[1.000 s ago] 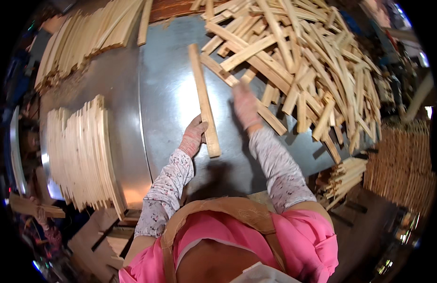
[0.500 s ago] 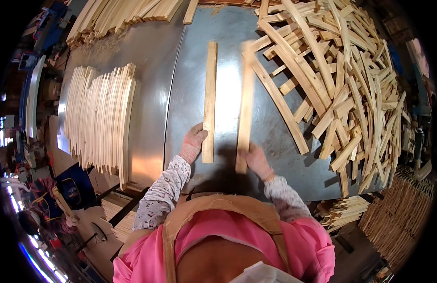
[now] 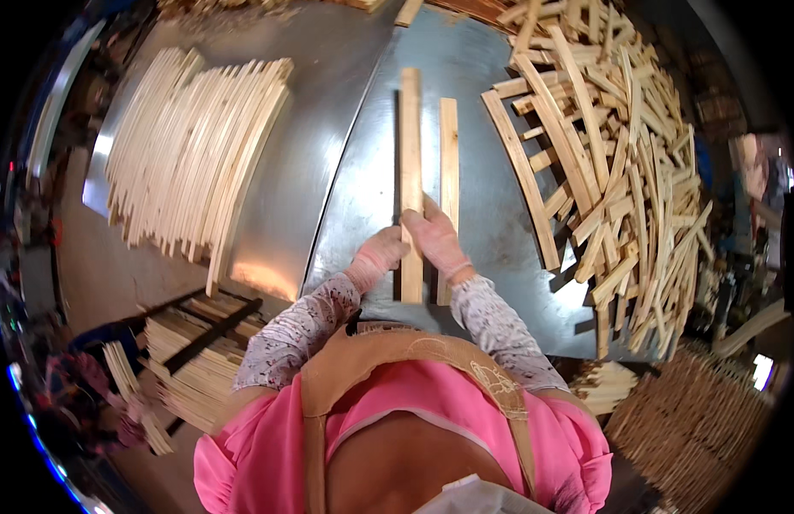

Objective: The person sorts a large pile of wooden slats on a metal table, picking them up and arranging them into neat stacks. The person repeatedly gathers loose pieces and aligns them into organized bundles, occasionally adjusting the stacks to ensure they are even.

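A pale wooden strip (image 3: pixel 410 154) stands lengthwise before me, a shadow along its left side. My right hand (image 3: pixel 435 238) is closed round its lower half, thumb across its face. At the strip's left edge, my left hand (image 3: pixel 380 257) has its fingers curled in and pressed against the wood. A second wooden strip (image 3: pixel 449 154) lies on the metal tabletop (image 3: pixel 362 188) just to the right, partly covered by my right hand.
Side by side on the left lies a row of wooden strips (image 3: pixel 200 154). A jumbled heap of strips (image 3: pixel 620 188) fills the right. Stacked strips (image 3: pixel 187 360) sit below the table's left edge, and a larger bundle (image 3: pixel 688 428) is at the lower right.
My hands have come together: earlier each held a separate strip, and now both are at one strip while another lies to its right. The whole view has turned somewhat.
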Demonstrator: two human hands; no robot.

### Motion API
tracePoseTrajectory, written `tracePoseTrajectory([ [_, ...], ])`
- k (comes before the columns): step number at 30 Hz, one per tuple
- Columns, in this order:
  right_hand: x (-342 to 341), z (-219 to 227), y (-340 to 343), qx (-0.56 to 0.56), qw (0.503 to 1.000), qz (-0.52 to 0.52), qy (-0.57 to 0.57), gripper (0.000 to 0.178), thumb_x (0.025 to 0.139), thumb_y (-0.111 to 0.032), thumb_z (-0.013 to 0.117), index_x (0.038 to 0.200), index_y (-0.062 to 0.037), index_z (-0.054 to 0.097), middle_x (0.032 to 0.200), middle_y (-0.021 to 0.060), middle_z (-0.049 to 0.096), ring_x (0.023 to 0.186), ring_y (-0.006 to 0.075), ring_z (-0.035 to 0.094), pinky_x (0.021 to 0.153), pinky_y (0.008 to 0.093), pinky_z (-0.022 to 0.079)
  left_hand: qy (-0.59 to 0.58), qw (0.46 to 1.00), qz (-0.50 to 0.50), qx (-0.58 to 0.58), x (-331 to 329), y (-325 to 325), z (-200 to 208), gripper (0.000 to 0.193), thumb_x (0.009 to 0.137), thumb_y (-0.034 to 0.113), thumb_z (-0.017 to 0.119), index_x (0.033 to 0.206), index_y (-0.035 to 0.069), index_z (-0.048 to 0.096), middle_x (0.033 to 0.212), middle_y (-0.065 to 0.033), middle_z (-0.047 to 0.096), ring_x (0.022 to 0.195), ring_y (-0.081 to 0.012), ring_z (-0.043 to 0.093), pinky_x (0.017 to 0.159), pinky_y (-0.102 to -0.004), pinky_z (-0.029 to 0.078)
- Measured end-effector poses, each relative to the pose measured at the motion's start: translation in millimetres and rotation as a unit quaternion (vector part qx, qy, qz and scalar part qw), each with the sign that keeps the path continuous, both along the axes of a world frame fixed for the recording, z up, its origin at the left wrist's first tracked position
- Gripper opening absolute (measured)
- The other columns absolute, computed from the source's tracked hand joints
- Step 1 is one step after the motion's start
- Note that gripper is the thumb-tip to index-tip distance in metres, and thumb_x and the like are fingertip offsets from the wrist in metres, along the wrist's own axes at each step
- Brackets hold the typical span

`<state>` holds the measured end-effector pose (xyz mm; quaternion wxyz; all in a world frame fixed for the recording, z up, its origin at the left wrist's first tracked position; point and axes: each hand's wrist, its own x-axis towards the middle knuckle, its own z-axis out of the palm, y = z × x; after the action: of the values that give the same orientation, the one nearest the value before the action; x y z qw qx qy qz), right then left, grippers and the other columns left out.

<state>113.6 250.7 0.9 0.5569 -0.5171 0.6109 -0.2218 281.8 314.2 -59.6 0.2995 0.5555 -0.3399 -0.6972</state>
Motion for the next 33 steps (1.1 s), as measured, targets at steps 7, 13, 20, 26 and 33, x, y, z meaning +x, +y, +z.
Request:
tracePoseTrajectory([
  [7, 7, 39, 38, -0.207, 0.791, 0.566, 0.105, 0.044, 0.097, -0.029, 0.065, 0.139, -0.0147, 0.066, 0.100, 0.0201, 0.075, 0.099, 0.0461, 0.069, 0.084, 0.0553, 0.054, -0.637, 0.660, -0.100, -0.386, 118, 104, 122, 0.069, 0.083, 0.048, 0.079, 0.141, 0.014, 0.068, 0.148, -0.0146, 0.064, 0.147, -0.0314, 0.052, 0.131, -0.0563, 0.025],
  [13, 17, -3, -5, -0.475, 0.730, 0.491, 0.026, 0.044, 0.090, -0.011, 0.082, 0.130, 0.0023, 0.071, 0.129, 0.0227, 0.071, 0.120, 0.0392, 0.067, 0.104, 0.0473, 0.052, -0.626, 0.776, -0.076, -0.030, 102, 243, 131, 0.037, 0.092, 0.052, 0.072, 0.100, 0.017, 0.080, 0.086, -0.0058, 0.079, 0.087, -0.0313, 0.077, 0.073, -0.0488, 0.060],
  [20, -55, -76, -10, -0.429, 0.781, 0.286, 0.351, 0.087, 0.097, -0.057, 0.069, 0.158, 0.0004, 0.047, 0.147, 0.0264, 0.063, 0.134, 0.0457, 0.060, 0.114, 0.0522, 0.047, -0.596, 0.372, 0.706, 0.089, -45, 561, 59, 0.055, 0.100, 0.054, 0.065, 0.123, 0.004, 0.069, 0.100, -0.0178, 0.074, 0.101, -0.0383, 0.074, 0.088, -0.0470, 0.058],
  [26, -88, -78, 54, -0.306, 0.816, 0.217, 0.440, 0.090, 0.092, -0.061, 0.066, 0.150, 0.0058, 0.051, 0.135, 0.0328, 0.067, 0.123, 0.0512, 0.065, 0.107, 0.0568, 0.051, -0.186, 0.136, 0.922, 0.310, -81, 693, -66, 0.056, 0.105, 0.046, 0.054, 0.129, -0.004, 0.064, 0.114, -0.0306, 0.074, 0.108, -0.0468, 0.072, 0.094, -0.0523, 0.055],
  [33, -102, -81, 57, -0.104, 0.951, 0.205, 0.209, 0.060, 0.085, -0.024, 0.079, 0.131, 0.0096, 0.061, 0.108, 0.0218, 0.075, 0.091, 0.0293, 0.072, 0.080, 0.0428, 0.059, -0.637, 0.452, 0.435, 0.448, -78, 737, -209, 0.037, 0.109, 0.034, 0.054, 0.132, 0.009, 0.069, 0.122, -0.0171, 0.074, 0.110, -0.0335, 0.072, 0.089, -0.0462, 0.061],
])
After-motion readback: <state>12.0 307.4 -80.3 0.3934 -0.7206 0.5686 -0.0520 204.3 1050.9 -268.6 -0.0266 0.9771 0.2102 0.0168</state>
